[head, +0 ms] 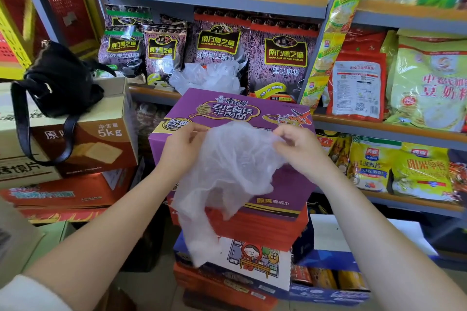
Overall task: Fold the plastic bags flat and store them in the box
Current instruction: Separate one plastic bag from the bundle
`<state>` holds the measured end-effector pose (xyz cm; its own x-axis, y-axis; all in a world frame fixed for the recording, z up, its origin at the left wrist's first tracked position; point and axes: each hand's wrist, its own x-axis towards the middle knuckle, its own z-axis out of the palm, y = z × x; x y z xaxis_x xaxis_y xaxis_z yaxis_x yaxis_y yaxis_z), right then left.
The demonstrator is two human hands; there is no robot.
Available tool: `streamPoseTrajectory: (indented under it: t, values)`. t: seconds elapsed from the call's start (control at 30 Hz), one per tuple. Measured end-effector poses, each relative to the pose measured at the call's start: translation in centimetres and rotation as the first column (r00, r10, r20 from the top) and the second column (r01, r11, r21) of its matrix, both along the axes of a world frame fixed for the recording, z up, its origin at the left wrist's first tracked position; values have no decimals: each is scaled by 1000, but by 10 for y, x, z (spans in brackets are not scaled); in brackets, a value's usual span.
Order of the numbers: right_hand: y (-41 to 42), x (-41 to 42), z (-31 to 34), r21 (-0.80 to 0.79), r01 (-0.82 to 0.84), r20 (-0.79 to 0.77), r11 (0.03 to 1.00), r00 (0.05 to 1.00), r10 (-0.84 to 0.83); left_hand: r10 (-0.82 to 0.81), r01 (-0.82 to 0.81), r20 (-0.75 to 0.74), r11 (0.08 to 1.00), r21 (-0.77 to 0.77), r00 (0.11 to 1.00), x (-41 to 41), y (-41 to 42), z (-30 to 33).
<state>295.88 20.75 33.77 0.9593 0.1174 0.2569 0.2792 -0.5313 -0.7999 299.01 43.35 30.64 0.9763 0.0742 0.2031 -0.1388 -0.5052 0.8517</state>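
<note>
A thin, crumpled translucent plastic bag (pixel 227 179) hangs in front of me, held up by its top edge. My left hand (pixel 180 146) pinches its upper left corner and my right hand (pixel 300 149) pinches its upper right. Directly behind the bag stands a purple noodle box (pixel 242 108), closed, on top of a stack of cartons. A heap of more clear plastic bags (pixel 209 77) lies on the shelf just beyond the purple box, in front of black sesame packets.
Metal shelves (pixel 379 124) full of food packets fill the back and right. On the left, a black handbag (pixel 58 81) rests on a brown carton (pixel 101 139) atop stacked boxes. Red, white and blue cartons (pixel 255 257) sit beneath the purple box.
</note>
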Motion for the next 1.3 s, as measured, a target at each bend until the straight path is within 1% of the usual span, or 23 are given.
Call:
streamPoseTrajectory:
  t: [0.07, 0.13, 0.2, 0.23, 0.33, 0.4, 0.43, 0.5, 0.6, 0.7, 0.77, 0.87, 0.9, 0.97, 1.03, 1.07, 1.1, 1.13, 1.17, 1.2, 1.23, 1.27, 1.3]
  values:
    - [2, 9, 1, 71, 176, -96, 982, 981, -169, -57, 15, 190, 977, 212, 980, -10, 1, 0]
    - [5, 18, 5, 257, 307, -281, 916, 931, -234, -305, 198, 301, 921, 337, 904, -27, -3, 1]
    - [11, 20, 13, 401, 369, -423, 839, 886, -188, -497, 395, 245, 842, 368, 832, -45, -11, 1]
    - [14, 20, 16, 448, 366, -452, 816, 880, -146, -522, 425, 220, 827, 368, 824, -48, -13, -1]
    - [21, 14, 24, 653, 220, -449, 724, 883, 137, -383, 276, 318, 901, 334, 867, -42, -13, -9]
    - [22, 8, 25, 725, 100, -388, 682, 877, 284, -290, 215, 332, 946, 244, 897, -35, -7, -9]
    - [24, 7, 23, 715, 31, -341, 698, 888, 309, -274, 223, 303, 956, 192, 913, -33, -3, -10]
    - [28, 4, 16, 598, -42, -258, 800, 935, 242, -299, 276, 234, 952, 130, 925, -29, 4, -13]
    - [32, 8, 12, 438, 65, -193, 897, 981, 24, -374, 368, 165, 927, 70, 913, -25, 10, -12]
    - [28, 17, 16, 436, 161, -197, 885, 977, -81, -440, 447, 121, 894, -40, 890, -21, 19, -9]
    - [21, 27, 19, 496, 244, -269, 833, 956, -120, -466, 472, 76, 874, -118, 882, -19, 29, -9]
    - [9, 40, 21, 547, 334, -317, 767, 931, -180, -502, 495, -8, 857, -143, 865, -12, 48, -14]
    - [8, 43, 21, 513, 326, -288, 794, 937, -199, -515, 506, -55, 854, -125, 856, -9, 53, -14]
    - [10, 46, 22, 400, 280, -196, 873, 956, -217, -573, 592, -187, 804, 59, 798, -4, 61, -16]
    - [19, 48, 22, 304, 217, -129, 927, 974, -186, -604, 738, -433, 609, 291, 669, 1, 66, -16]
    - [25, 49, 22, 259, 177, -109, 949, 982, -153, -586, 751, -474, 562, 346, 657, 4, 66, -15]
    - [32, 49, 24, 189, 135, -92, 973, 989, -120, -588, 730, -436, 585, 353, 682, 6, 62, -12]
    - [38, 48, 25, 103, 83, -67, 991, 995, -77, -592, 678, -338, 685, 267, 732, 9, 58, -9]
    - [44, 48, 27, 16, 34, -40, 999, 999, -33, -572, 597, -204, 797, 94, 795, 11, 50, -2]
    - [50, 47, 29, -54, -11, -20, 998, 1000, 10, -544, 537, -99, 839, -91, 833, 11, 40, 8]
    - [56, 45, 31, -106, -39, -7, 994, 999, 39, -525, 506, -42, 837, -210, 850, 12, 31, 17]
    - [62, 45, 33, -133, -58, 3, 989, 998, 59, -534, 518, -6, 823, -233, 845, 16, 23, 23]
    - [65, 46, 33, -130, -62, 8, 990, 998, 64, -542, 538, 13, 830, -145, 840, 20, 16, 25]
